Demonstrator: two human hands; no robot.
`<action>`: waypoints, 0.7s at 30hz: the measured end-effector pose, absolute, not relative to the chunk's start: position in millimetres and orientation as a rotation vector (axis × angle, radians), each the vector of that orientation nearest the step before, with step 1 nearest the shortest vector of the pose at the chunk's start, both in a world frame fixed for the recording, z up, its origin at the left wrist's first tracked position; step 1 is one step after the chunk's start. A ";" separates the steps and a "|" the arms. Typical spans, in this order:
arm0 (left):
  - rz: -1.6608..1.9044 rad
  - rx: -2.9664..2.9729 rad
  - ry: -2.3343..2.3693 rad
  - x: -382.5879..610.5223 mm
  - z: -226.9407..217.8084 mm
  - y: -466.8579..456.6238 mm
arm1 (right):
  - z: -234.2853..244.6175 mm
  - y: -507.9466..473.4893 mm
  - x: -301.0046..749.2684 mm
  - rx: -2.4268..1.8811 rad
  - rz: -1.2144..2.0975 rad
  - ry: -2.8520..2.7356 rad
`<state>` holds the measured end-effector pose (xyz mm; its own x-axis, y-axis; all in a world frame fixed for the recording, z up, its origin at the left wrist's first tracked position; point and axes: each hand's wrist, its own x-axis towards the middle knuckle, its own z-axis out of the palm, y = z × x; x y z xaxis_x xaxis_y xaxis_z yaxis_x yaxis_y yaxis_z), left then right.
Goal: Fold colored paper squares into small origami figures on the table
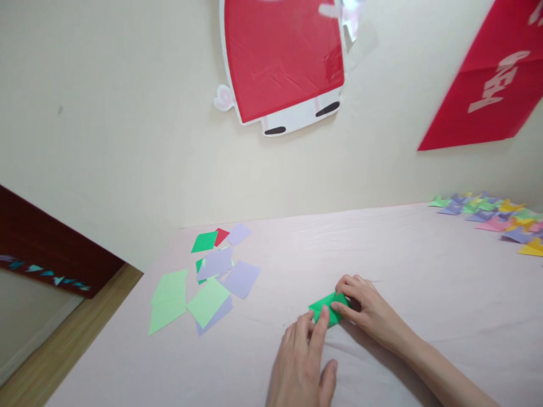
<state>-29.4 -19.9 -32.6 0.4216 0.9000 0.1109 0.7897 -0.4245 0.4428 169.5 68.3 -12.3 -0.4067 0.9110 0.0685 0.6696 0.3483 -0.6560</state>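
Note:
A small green folded paper (328, 310) lies on the pale pink cloth, with crease lines across it. At its right end my right hand (363, 305) grips it, thumb on top and the other fingers curled at the far edge. My left hand (300, 356) rests at the near left side of this paper. Its index fingertip touches the paper's surface, while the thumb is held apart and the fingers are stretched out. Part of the paper's right end is hidden under my right fingers.
Loose square sheets in light green (168, 302), purple (241, 278), dark green (204, 242) and red (220, 236) lie at the left. Many folded coloured paper pieces (494, 223) sit at the far right by the wall. The cloth-covered surface (119, 356) ends at the left above a wooden floor (55, 345).

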 end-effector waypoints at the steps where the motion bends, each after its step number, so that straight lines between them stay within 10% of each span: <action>1: 0.467 2.388 1.478 -28.4 -34.6 -21.0 | -13.4 68.1 168.0 -1.400 0.743 -2.181; 21: 0.269 2.618 1.520 -13.3 -46.8 -23.3 | -25.6 68.9 157.3 -1.473 0.462 -2.154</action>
